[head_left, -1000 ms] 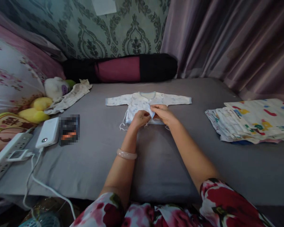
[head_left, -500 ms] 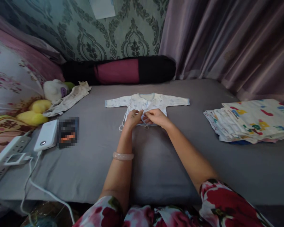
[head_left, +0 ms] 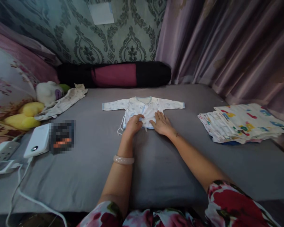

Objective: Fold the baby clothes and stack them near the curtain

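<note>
A small white baby shirt (head_left: 143, 107) with pale blue trim lies face up on the grey sheet, both sleeves stretched out sideways. Thin white tie strings (head_left: 120, 129) hang from its left edge, and a short end shows at the lower hem. My left hand (head_left: 133, 124) rests on the lower left part of the shirt, fingers extended and slightly curved. On the lower right part my right hand (head_left: 162, 123) lies flat with its fingers spread. The cloth under both palms is hidden.
A stack of folded printed cloths (head_left: 246, 123) lies at the right. At the left are a white power bank (head_left: 38, 140) with a cable, a power strip (head_left: 4, 151), plush toys (head_left: 26, 116) and a crumpled pale garment (head_left: 63, 102). A black and maroon bolster (head_left: 115, 74) lines the wall.
My hands were pinched together at the shirt's lower middle. They have moved apart, and the right one has opened flat on the cloth. The view has shifted slightly.
</note>
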Demonstrator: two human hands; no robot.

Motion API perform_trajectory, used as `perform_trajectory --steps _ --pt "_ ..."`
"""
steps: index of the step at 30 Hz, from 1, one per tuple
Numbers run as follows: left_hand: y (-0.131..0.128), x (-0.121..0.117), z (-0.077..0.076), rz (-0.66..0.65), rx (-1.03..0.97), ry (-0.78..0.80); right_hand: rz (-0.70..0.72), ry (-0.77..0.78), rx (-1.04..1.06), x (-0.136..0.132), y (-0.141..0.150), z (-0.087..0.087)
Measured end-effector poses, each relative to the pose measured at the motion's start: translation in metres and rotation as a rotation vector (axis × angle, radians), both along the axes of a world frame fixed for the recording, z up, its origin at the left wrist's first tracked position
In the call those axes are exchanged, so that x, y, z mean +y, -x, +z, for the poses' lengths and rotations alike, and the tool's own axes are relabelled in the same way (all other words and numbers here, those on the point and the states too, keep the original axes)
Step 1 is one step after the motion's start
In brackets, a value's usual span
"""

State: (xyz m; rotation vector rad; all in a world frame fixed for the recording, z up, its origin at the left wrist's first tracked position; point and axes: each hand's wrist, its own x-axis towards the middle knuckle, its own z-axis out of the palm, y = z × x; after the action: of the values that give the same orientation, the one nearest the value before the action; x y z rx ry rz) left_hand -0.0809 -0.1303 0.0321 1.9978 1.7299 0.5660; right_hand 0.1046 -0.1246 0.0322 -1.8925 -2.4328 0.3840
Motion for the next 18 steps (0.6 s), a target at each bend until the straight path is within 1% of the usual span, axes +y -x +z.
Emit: perform_trajectory --steps 2,5,7,10,14,18 --pt "-0.001 0.000 0.002 0.020 -0.022 0.031 0.047 0.011 -0.004 0.006 -0.006 0.006" --pt "-0.004 0.002 0.006 0.088 -0.079 0.070 0.056 -0.029 0.020 0.024 -0.008 0.020" --pt "-0.006 0.003 0.006 0.138 -0.111 0.064 0.056 -0.092 0.027 0.042 -0.004 0.030" --pt "-0.006 0.008 0.002 0.177 -0.150 0.020 0.122 -0.138 0.041 0.073 0.008 0.041" --pt "-0.006 0.013 -0.003 0.190 -0.196 -0.001 0.167 -0.114 0.046 0.111 0.024 0.045" --pt "-0.005 0.016 -0.001 0.186 -0.225 0.018 0.231 -0.037 -0.052 0.133 0.033 0.040"
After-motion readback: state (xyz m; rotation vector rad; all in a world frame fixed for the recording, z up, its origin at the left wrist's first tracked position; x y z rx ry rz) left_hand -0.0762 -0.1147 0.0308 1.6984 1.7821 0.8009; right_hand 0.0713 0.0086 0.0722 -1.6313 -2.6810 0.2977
